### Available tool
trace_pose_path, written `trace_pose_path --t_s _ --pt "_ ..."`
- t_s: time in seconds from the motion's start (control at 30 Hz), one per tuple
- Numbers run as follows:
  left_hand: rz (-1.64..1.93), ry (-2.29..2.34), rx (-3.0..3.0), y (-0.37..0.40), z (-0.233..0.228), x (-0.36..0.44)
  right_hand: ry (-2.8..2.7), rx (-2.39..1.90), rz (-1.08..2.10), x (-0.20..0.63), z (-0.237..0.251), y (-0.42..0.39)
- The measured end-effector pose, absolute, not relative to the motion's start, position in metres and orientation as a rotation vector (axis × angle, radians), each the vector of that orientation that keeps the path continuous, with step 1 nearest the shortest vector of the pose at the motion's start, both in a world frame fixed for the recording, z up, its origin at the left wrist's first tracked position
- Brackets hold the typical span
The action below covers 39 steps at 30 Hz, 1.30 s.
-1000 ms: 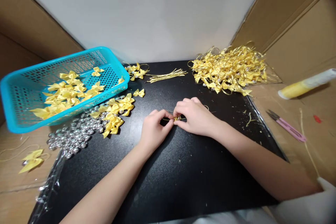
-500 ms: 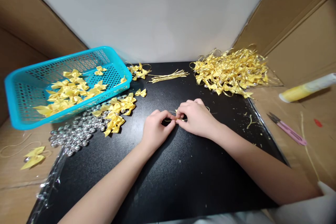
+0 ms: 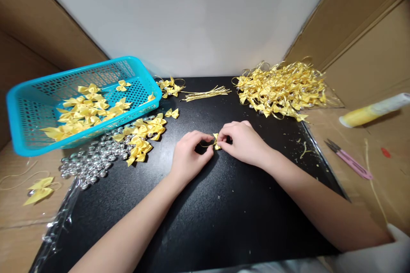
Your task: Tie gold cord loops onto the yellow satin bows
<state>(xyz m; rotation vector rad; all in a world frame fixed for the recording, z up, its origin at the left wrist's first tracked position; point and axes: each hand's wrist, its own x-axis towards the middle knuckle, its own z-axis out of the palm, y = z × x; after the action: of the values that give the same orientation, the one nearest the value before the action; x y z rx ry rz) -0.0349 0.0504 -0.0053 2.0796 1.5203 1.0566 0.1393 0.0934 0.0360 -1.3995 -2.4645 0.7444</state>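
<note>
My left hand [image 3: 189, 155] and my right hand [image 3: 244, 142] meet over the middle of the black mat [image 3: 205, 204]. Between their fingertips they pinch one small yellow ribbon bow [image 3: 216, 140] with a thin gold cord looping out to its left. Both hands rest on the mat. A loose heap of yellow bows [image 3: 142, 134] lies to the left of my left hand, beside a pile of small silver bells [image 3: 92, 160].
A tilted turquoise basket [image 3: 38, 136] at the left holds more bows. A large heap of finished bows with gold loops [image 3: 282, 89] lies at the back right. Cut gold cords [image 3: 206, 92] lie at the back. Pink snips [image 3: 349, 160] and a yellow-white tube [image 3: 371, 111] rest on cardboard at right.
My fingers have shifted on the bow, which now shows more clearly between the fingertips. The hands stay in the same spot on the mat.
</note>
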Motion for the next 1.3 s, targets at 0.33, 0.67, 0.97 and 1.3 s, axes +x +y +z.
trace_pose_path --t_s 0.33,0.67,0.97,1.3 --pt "0.990 1.512 2.116 0.054 -0.006 -0.029 -2.476 -1.408 0.714 0.140 0.039 0.095" --pt "0.966 1.586 2.058 0.055 -0.006 -0.026 -2.481 -1.406 0.712 0.141 0.042 0.095" --pt "0.932 1.637 2.082 0.056 -0.007 -0.024 -2.476 -1.418 0.749 0.143 0.046 0.095" --pt "0.929 1.584 1.931 0.056 -0.007 -0.025 -2.368 -1.432 0.765 0.144 0.046 0.098"
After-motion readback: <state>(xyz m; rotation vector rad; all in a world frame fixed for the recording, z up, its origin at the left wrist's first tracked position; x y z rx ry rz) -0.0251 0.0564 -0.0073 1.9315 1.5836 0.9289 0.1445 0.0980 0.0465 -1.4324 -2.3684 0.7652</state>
